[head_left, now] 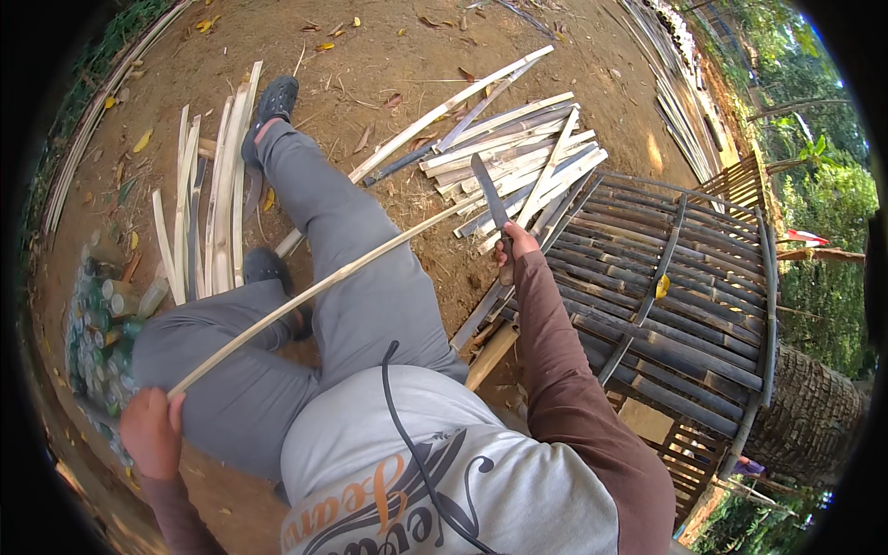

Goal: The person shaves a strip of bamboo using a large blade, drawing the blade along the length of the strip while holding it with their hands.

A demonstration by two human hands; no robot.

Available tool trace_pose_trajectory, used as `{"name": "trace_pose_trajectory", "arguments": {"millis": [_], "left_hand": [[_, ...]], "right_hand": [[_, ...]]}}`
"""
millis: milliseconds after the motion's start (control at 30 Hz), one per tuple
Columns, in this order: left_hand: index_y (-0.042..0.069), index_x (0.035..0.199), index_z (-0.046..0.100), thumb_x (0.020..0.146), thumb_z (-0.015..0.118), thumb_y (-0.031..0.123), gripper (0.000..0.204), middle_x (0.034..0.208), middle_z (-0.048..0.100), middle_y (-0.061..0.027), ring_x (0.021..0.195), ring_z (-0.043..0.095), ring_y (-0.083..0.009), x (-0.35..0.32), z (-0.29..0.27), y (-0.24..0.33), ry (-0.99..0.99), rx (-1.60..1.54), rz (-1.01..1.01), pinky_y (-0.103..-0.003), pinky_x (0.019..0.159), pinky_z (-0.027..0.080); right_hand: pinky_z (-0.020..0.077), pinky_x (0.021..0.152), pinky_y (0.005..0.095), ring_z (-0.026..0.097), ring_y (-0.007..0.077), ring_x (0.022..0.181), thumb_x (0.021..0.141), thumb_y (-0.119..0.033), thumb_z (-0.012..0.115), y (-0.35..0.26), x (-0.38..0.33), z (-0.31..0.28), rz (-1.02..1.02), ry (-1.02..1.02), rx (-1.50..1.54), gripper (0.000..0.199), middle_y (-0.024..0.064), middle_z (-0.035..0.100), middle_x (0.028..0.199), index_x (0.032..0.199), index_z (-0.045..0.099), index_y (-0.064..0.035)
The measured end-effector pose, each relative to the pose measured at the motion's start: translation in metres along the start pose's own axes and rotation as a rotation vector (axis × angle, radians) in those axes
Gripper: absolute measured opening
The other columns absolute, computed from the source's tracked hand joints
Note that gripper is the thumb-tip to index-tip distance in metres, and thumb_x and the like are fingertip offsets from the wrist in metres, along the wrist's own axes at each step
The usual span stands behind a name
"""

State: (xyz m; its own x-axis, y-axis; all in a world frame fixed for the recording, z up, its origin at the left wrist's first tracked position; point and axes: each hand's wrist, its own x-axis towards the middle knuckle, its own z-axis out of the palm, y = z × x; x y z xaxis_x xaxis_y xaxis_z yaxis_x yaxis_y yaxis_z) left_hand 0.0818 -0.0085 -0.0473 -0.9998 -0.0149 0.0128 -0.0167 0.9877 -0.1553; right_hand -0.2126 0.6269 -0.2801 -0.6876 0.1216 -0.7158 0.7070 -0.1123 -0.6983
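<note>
My left hand (154, 433), at the lower left, is closed around the near end of a long, thin bamboo strip (319, 289). The pale strip slants up to the right across both my thighs, and its far end lies near the knife. In my right hand (518, 247) is a knife (490, 192), gripped by its handle with the blade pointing up and away from me. The blade stands beside a pile of split bamboo strips (518, 153); I cannot tell whether it touches the bamboo strip.
More split bamboo pieces (227, 194) lie by my outstretched foot. A bamboo slat bench (666, 287) stands close on my right, near a tree trunk (809, 412). Clear and green bottles (97, 324) are heaped at the left. Leaves dot the dirt ground (361, 83).
</note>
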Motion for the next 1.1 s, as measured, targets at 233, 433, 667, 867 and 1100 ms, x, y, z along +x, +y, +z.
{"name": "trace_pose_trajectory", "arguments": {"millis": [233,433,667,867,1100], "left_hand": [[0.006,0.081,0.05,0.091,0.077,0.029,0.037,0.082,0.052,-0.0143,0.075,0.056,-0.0384,-0.005,-0.001,0.001,0.0,-0.016,-0.033,-0.049,0.066,0.044],[0.006,0.082,0.051,0.09,0.078,0.028,0.036,0.082,0.053,-0.0144,0.076,0.057,-0.0385,0.001,-0.001,0.001,0.016,-0.047,0.001,-0.049,0.067,0.045],[0.006,0.082,0.051,0.09,0.078,0.029,0.037,0.082,0.054,-0.0149,0.076,0.057,-0.0388,-0.007,0.001,-0.001,-0.014,-0.031,-0.05,-0.049,0.067,0.045],[0.004,0.083,0.048,0.093,0.077,0.026,0.037,0.081,0.051,-0.0155,0.076,0.056,-0.0395,-0.004,-0.001,0.0,-0.02,-0.096,-0.038,-0.049,0.066,0.043],[0.005,0.083,0.05,0.092,0.077,0.03,0.038,0.083,0.054,-0.0149,0.078,0.058,-0.0393,-0.005,0.001,0.003,-0.029,-0.057,-0.08,-0.049,0.067,0.045]], "right_hand": [[0.045,0.042,0.0343,0.05,0.0171,0.044,0.11,-0.028,0.059,0.001,-0.073,0.076,0.042,-0.319,-0.141,0.058,0.0068,0.059,0.069,0.163,0.042,-0.0128],[0.0436,0.043,0.0358,0.05,0.018,0.046,0.109,-0.032,0.054,0.001,0.02,0.004,0.006,0.046,0.068,0.058,0.006,0.058,0.07,0.163,0.04,-0.017],[0.0439,0.044,0.0377,0.05,0.0188,0.047,0.108,-0.034,0.057,0.02,-0.053,0.086,-0.023,-0.099,-0.031,0.04,0.0063,0.058,0.07,0.138,0.058,-0.0086],[0.0447,0.05,0.0349,0.05,0.0163,0.052,0.108,-0.042,0.058,-0.01,-0.049,0.055,0.052,-0.202,0.074,0.04,0.0044,0.06,0.069,0.105,0.066,-0.0035],[0.0554,0.06,0.0339,0.067,0.0187,0.068,0.1,-0.018,0.073,-0.048,-0.08,0.059,-0.592,-0.076,0.221,0.023,0.0118,0.069,0.084,0.11,0.06,-0.0022]]}}
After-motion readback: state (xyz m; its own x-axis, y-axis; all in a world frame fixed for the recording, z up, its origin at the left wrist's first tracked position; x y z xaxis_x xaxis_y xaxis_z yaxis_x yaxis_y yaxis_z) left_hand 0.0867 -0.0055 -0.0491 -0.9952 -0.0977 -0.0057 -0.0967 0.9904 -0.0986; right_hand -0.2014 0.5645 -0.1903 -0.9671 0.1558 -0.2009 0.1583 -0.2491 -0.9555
